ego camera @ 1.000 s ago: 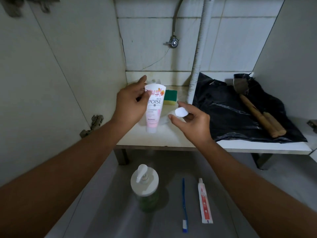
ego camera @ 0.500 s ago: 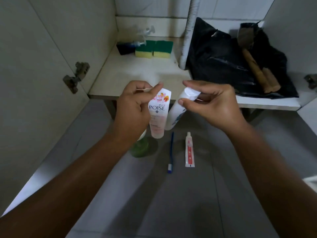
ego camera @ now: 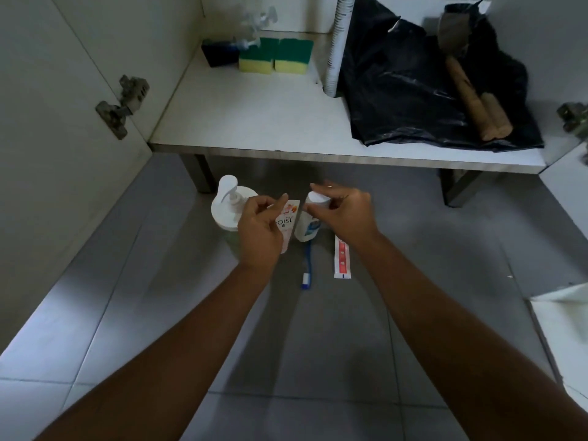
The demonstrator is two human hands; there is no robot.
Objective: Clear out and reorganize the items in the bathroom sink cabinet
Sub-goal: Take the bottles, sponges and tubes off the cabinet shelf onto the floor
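Note:
My left hand [ego camera: 259,229] pinches the top of a pink-and-white tube [ego camera: 288,222] marked POISE, held upright just above the grey floor tiles. My right hand [ego camera: 345,211] grips the cap of a white bottle [ego camera: 307,229] with a blue label, right beside the tube. Both sit between a white pump dispenser [ego camera: 227,205] on the left and a blue toothbrush [ego camera: 307,265] and red-and-white toothpaste tube [ego camera: 341,259] lying on the floor. The cabinet shelf [ego camera: 261,122] lies beyond them.
At the shelf's back left stand two green-and-yellow sponges [ego camera: 275,57], a dark container [ego camera: 219,52] and a clear spray head [ego camera: 259,19]. A white drain hose [ego camera: 337,43] rises mid-shelf. A black plastic bag [ego camera: 407,90] with a wooden-handled tool [ego camera: 471,97] fills the right side. Door hinges [ego camera: 122,105] flank the opening.
Both hands have drawn the tube and the white bottle out of the cabinet and lowered them to the floor beside the pump dispenser. My view has tilted downward.

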